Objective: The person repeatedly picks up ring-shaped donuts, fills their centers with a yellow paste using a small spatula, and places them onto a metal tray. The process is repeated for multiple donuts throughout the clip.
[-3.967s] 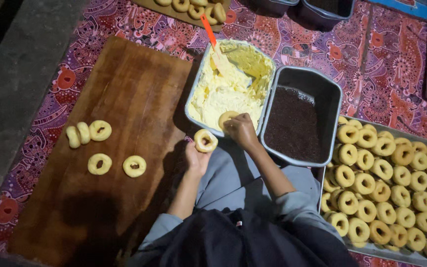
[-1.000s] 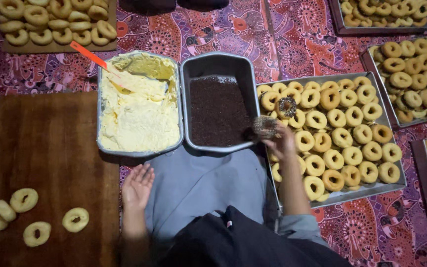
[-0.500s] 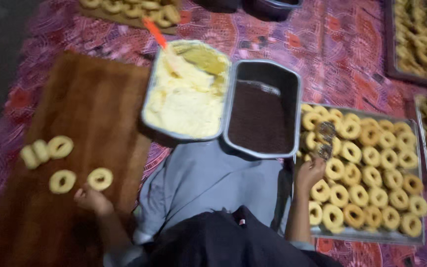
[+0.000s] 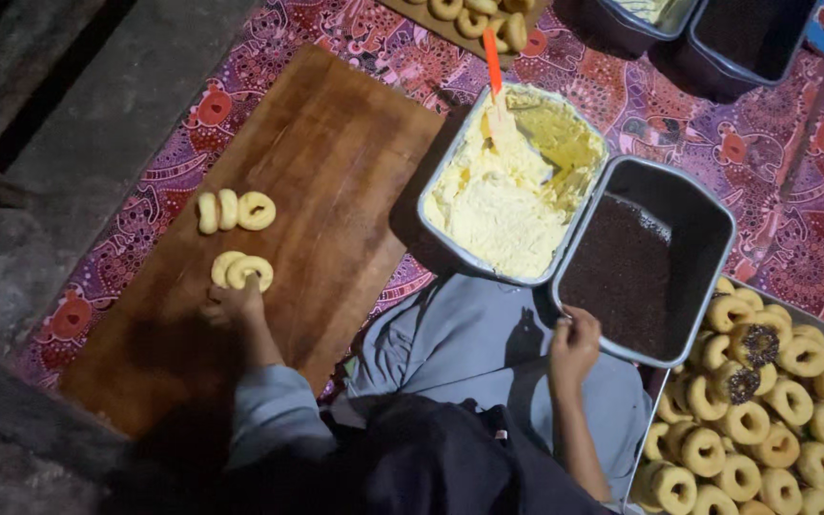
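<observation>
My left hand (image 4: 236, 305) reaches onto a wooden board (image 4: 336, 162) and pinches a plain ring doughnut (image 4: 252, 271) that leans on a second one (image 4: 222, 267). Three more plain doughnuts (image 4: 231, 210) lie just beyond them on the board. My right hand (image 4: 574, 345) rests, loosely curled and holding nothing, at the near rim of a metal pan of dark sprinkles (image 4: 622, 277). A metal pan of pale yellow cream (image 4: 498, 215) with an orange-handled spatula (image 4: 493, 57) sits between the board and the sprinkle pan.
Many doughnuts (image 4: 774, 429) fill a tray at the lower right, two of them topped with sprinkles (image 4: 753, 345). Everything sits on a patterned purple-red cloth (image 4: 765, 153). Another board of doughnuts (image 4: 469, 14) and dark tubs (image 4: 717, 33) lie at the far edge. Bare concrete (image 4: 50, 143) lies left.
My right hand has left the doughnut tray and come back to the sprinkle pan's rim. My left hand has moved up to the two near doughnuts on the board. The view swung left.
</observation>
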